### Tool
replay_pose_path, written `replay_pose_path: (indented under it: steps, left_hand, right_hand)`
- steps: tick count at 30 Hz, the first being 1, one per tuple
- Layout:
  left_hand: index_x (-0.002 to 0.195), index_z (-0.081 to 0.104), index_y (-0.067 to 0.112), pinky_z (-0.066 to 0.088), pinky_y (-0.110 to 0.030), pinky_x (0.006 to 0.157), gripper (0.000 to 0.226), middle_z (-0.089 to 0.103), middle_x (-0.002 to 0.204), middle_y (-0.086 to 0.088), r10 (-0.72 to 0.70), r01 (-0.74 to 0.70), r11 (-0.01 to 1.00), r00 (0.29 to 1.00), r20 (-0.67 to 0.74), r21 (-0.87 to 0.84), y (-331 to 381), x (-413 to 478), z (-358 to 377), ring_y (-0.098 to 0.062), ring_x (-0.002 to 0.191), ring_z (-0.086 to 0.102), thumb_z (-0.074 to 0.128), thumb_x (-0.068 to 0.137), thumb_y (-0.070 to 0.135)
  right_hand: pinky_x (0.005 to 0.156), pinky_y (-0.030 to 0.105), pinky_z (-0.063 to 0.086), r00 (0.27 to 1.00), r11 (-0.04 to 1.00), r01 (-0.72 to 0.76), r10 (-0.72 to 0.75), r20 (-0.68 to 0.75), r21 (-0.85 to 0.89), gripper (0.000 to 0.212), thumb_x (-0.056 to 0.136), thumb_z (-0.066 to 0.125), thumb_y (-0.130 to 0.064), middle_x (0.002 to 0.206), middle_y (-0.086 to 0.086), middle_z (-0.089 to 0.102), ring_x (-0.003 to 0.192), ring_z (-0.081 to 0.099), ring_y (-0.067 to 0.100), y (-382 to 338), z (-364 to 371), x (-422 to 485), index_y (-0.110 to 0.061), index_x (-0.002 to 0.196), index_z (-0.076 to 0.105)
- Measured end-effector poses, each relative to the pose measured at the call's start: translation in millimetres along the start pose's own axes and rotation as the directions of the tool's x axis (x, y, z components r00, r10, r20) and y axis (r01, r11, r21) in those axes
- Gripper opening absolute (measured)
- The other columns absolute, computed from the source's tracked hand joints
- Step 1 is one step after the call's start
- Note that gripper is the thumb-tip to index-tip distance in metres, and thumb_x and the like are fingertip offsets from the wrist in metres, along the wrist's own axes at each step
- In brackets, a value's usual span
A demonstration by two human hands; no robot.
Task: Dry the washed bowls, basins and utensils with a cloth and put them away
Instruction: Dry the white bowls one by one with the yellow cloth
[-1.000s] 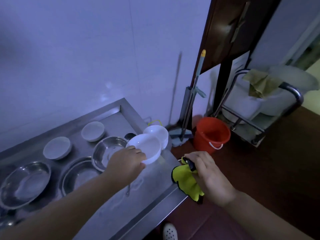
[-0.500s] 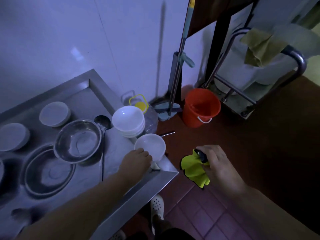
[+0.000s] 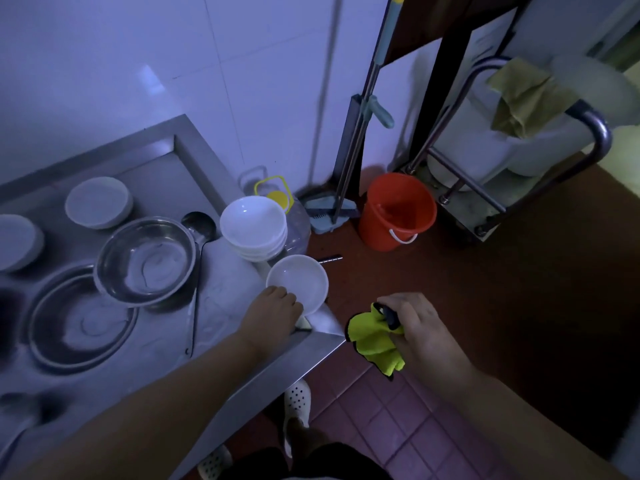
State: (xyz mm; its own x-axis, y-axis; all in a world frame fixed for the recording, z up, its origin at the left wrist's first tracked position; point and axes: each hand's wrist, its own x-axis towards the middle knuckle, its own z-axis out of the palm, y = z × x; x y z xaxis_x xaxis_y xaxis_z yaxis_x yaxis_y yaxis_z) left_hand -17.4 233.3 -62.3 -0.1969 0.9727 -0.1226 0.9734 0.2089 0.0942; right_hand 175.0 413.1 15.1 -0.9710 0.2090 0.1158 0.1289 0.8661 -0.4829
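Bowl held out for wiping
Left hand (image 3: 273,311) pinched the bowl (image 3: 298,283) rim, keeping its inside clear; right hand (image 3: 417,322) clutched the cloth (image 3: 372,339).

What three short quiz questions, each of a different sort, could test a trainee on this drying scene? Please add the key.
1. True or false: the left hand holds a white bowl by its rim.
2. The right hand holds: A) a ladle, B) a yellow cloth, C) a brush.
3. Fill in: beside the stack of white bowls, on the floor, stands an orange ____.

Key: 1 true; 2 B; 3 bucket.
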Motion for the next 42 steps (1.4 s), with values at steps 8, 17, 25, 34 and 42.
replay_pose_path:
  steps: [8, 17, 25, 34, 42]
  left_hand:
    - [0.057, 0.061, 0.014, 0.046, -0.029, 0.061, 0.033, 0.057, 0.057, -0.004, -0.084, 0.076, 0.995, 0.984, -0.158, -0.057, 4, -35, -27, -0.025, 0.056, 0.057, 0.038, 0.072, 0.033]
    - [0.067, 0.066, 0.015, 0.038, -0.031, 0.062, 0.02, 0.061, 0.065, -0.003, -0.546, 0.545, 0.836, 0.81, -0.212, -0.071, -53, -237, -20, -0.026, 0.062, 0.059, 0.047, 0.061, 0.018]
    - [0.077, 0.067, 0.005, 0.049, -0.033, 0.046, 0.037, 0.063, 0.073, -0.013, -0.891, 0.884, 0.445, 0.453, 0.028, -0.142, -89, -472, 11, -0.031, 0.059, 0.06, 0.088, 0.046, 0.004]
    - [0.113, 0.05, -0.002, 0.039, -0.032, 0.066, 0.031, 0.055, 0.112, -0.02, -0.931, 0.881, -0.032, 0.146, 0.335, -0.472, -133, -558, 48, -0.034, 0.096, 0.056, 0.054, 0.091, 0.019]
    - [0.109, 0.043, -0.004, 0.038, -0.033, 0.061, 0.024, 0.058, 0.104, -0.022, -0.903, 0.785, -0.181, 0.106, 0.416, -0.593, -137, -560, 58, -0.032, 0.082, 0.053, 0.048, 0.086, 0.001]
  right_hand:
    - [0.088, 0.021, 0.033, 0.995, 0.995, 0.095, -0.095, 0.042, -0.009, 0.043, 0.073, 0.05, -0.02, 0.111, -0.011, 0.049, 0.1, 0.045, 0.009, -43, 13, 10, -0.024, 0.116, 0.049]
    - [0.077, 0.027, 0.035, 0.933, 0.934, 0.348, -0.354, 0.066, 0.077, 0.03, 0.076, 0.048, -0.019, 0.093, -0.011, 0.047, 0.083, 0.041, 0.011, -163, 64, 44, -0.024, 0.106, 0.048]
    - [0.093, 0.018, 0.033, 0.854, 0.858, 0.502, -0.512, 0.094, 0.114, 0.042, 0.074, 0.04, -0.011, 0.108, -0.003, 0.045, 0.097, 0.045, 0.016, -318, 147, 57, -0.013, 0.116, 0.045]
    - [0.088, 0.025, 0.038, 0.828, 0.842, 0.536, -0.539, 0.155, 0.068, 0.045, 0.076, 0.043, -0.016, 0.11, -0.003, 0.045, 0.099, 0.046, 0.016, -433, 212, 37, -0.013, 0.12, 0.045]
    - [0.089, 0.02, 0.036, 0.842, 0.872, 0.483, -0.486, 0.232, 0.075, 0.05, 0.074, 0.05, -0.006, 0.112, -0.007, 0.044, 0.101, 0.046, 0.012, -456, 220, 15, -0.016, 0.122, 0.044]
